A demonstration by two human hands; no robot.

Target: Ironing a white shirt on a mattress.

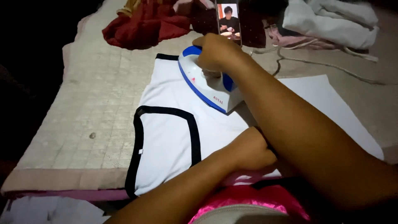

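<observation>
1. Head view, contact: the right hand (215,52) is closing its fingers round the handle of the iron (207,81), gripping it from above. The iron is sitting sole-down on the upper part of the shirt (166,137), nose pointing up-left.
2. The left hand (248,149) is resting fisted on the shirt's lower right, pressing the cloth; whether it is pinching fabric, I cannot tell.
3. Edges and room: the shirt is lying flat on the pad (95,112), its black-trimmed armhole curving just left of the left hand. Bare pad is lying open to the left of the iron; the pad's front edge is running close below the shirt. The cord (323,66) is trailing off to the right, behind the right arm.
4. Beyond the iron, a phone (229,20) is standing upright near the knuckles, with a red cloth (145,25) to its left and a white pile (331,20) to its right.
5. Appearance: the iron is showing a white body with blue trim; the shirt is white, smooth, with black binding.
</observation>
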